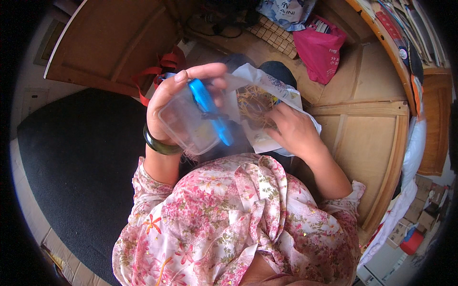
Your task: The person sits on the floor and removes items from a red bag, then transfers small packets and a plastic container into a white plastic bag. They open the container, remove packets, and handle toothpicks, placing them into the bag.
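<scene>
My left hand (161, 96) holds up a clear plastic box (193, 132) with a bright blue strip (209, 109), perhaps a clasp, along its side. The box is tilted and blurred by motion; its inside shows only faintly. To the right, a white bag (266, 77) lies open over my lap. Thin yellowish sticks (250, 100), like toothpicks, fill its mouth in a tangle. My right hand (295, 128) reaches into that opening, its fingers curled among the sticks. Whether those fingertips grip anything is hidden.
A black padded surface (82, 171) lies at my left below an open wooden door panel (121, 43). Ahead are a pink bag (318, 53), a blue-and-white packet (286, 14) and a wooden bead mat (273, 35). Red straps (171, 60) hang behind my left hand. Wooden panelling (357, 143) borders my right.
</scene>
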`<state>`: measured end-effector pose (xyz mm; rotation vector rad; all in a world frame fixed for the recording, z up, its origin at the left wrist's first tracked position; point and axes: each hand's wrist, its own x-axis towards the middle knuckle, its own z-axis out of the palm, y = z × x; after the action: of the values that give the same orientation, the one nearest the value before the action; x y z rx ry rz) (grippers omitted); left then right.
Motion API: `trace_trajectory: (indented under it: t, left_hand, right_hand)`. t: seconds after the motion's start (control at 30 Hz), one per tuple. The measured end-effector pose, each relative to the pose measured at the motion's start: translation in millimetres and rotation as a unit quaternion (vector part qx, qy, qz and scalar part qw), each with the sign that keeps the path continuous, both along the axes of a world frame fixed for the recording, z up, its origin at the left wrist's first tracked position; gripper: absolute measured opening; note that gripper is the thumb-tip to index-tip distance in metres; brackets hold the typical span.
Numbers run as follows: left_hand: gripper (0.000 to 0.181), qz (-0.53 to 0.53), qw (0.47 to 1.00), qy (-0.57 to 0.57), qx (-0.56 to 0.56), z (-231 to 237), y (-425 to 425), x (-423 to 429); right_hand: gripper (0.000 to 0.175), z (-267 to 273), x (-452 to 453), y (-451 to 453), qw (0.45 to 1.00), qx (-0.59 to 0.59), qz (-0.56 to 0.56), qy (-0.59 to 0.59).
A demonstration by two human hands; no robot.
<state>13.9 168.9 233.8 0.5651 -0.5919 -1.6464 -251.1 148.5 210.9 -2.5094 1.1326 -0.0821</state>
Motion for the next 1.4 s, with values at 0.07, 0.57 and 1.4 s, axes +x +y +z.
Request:
trace_trajectory:
  t: [0.07, 0.57, 1.4]
  left_hand:
    - [0.056, 0.005, 1.000, -0.016, -0.008, -1, 0, 0]
    - [0.051, 0.022, 0.999, -0.009, -0.020, -12, 8, 13]
    - [0.051, -0.020, 0.999, -0.006, -0.031, -11, 9, 5]
  right_hand:
    - [0.028, 3, 0, 0, 1.000, 0.010, 0.011, -0.011]
    - [0.034, -20, 12, 2, 0.999, -0.010, 0.039, -0.006]
    - [0.017, -43, 35, -30, 0.986, -0.104, -0.118, 0.063]
